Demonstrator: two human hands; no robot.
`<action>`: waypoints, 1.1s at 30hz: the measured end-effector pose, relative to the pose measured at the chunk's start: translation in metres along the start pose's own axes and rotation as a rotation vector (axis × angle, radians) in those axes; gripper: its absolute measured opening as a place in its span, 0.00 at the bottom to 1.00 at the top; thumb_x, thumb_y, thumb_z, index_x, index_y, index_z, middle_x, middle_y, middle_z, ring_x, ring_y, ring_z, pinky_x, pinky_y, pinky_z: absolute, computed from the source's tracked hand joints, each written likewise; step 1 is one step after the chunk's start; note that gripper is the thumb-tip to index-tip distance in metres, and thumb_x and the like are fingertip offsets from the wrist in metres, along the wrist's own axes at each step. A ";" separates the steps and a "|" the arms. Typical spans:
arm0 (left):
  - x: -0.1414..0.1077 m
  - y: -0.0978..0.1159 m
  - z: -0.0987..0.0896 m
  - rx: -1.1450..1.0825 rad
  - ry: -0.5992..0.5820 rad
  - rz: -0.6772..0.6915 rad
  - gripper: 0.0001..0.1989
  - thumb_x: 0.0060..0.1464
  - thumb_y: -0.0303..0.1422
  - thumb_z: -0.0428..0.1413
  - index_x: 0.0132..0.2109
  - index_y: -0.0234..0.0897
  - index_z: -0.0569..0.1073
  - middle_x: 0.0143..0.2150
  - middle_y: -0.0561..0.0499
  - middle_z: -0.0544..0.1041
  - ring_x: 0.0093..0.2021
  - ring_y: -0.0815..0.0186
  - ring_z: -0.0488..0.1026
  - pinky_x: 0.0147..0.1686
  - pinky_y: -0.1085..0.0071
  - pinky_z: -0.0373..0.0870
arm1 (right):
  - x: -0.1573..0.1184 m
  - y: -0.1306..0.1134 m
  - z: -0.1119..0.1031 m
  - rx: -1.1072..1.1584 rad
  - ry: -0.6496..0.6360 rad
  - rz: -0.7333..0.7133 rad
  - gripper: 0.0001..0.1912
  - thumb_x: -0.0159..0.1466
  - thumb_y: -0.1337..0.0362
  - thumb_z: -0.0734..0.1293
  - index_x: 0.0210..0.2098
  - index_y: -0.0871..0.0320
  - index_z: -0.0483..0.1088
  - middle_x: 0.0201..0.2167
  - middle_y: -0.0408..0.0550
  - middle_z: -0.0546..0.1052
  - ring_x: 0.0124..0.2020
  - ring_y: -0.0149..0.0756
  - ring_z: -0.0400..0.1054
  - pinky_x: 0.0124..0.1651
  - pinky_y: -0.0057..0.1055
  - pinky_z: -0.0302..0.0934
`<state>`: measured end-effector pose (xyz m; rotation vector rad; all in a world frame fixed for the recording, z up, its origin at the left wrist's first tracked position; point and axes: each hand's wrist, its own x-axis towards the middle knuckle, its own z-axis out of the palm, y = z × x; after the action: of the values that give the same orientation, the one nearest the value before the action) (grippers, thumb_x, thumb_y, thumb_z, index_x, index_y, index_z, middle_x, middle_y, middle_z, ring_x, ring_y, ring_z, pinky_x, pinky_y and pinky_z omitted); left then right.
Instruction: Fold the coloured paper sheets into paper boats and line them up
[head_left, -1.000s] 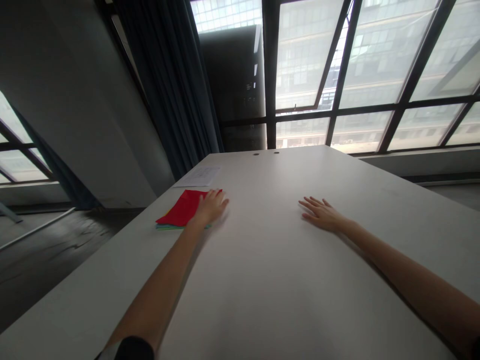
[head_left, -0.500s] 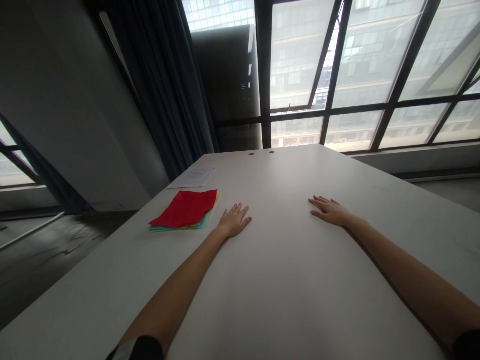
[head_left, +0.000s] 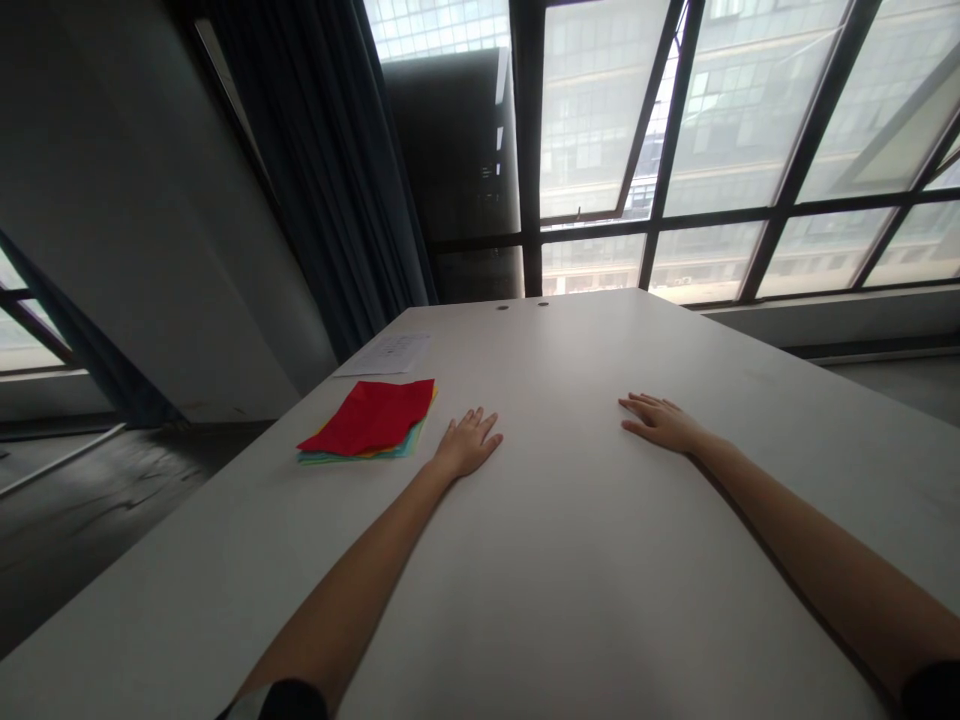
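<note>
My left hand (head_left: 468,444) lies palm down on the white table (head_left: 555,560), fingers spread, holding nothing. Just left of it is a loose stack of thin coloured sheets, cloth or felt by their look, with a red sheet (head_left: 375,417) on top. Yellow, blue and green edges (head_left: 405,444) show beneath the red one; the hand does not touch them. Over on the right side, my right hand (head_left: 660,423) rests flat on the tabletop with its fingers stretched out and nothing in it.
Behind the stack lies a white printed paper (head_left: 390,355) near the table's left edge. Two small round dark fittings (head_left: 503,308) sit at the far end. Beyond the table are a dark blue curtain (head_left: 322,150) and large framed windows (head_left: 720,130).
</note>
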<state>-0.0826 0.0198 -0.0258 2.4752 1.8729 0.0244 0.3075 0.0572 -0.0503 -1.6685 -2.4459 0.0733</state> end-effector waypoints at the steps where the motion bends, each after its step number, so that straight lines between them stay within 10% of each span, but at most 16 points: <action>1: 0.000 0.000 0.000 -0.004 -0.001 -0.003 0.30 0.58 0.49 0.33 0.63 0.44 0.50 0.66 0.45 0.47 0.65 0.58 0.43 0.58 0.54 0.44 | 0.000 0.000 0.000 -0.002 0.003 -0.002 0.37 0.59 0.39 0.49 0.60 0.54 0.55 0.61 0.52 0.56 0.62 0.46 0.48 0.60 0.47 0.44; 33: 0.003 -0.004 0.004 -0.041 0.043 0.020 0.30 0.58 0.49 0.34 0.63 0.42 0.52 0.65 0.43 0.50 0.64 0.56 0.45 0.58 0.51 0.44 | 0.003 0.009 0.007 0.033 0.100 -0.020 0.33 0.59 0.41 0.52 0.57 0.52 0.60 0.58 0.52 0.61 0.59 0.46 0.54 0.59 0.44 0.49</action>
<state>-0.0852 0.0235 -0.0303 2.4860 1.8441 0.1156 0.3134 0.0637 -0.0583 -1.5939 -2.3744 0.0258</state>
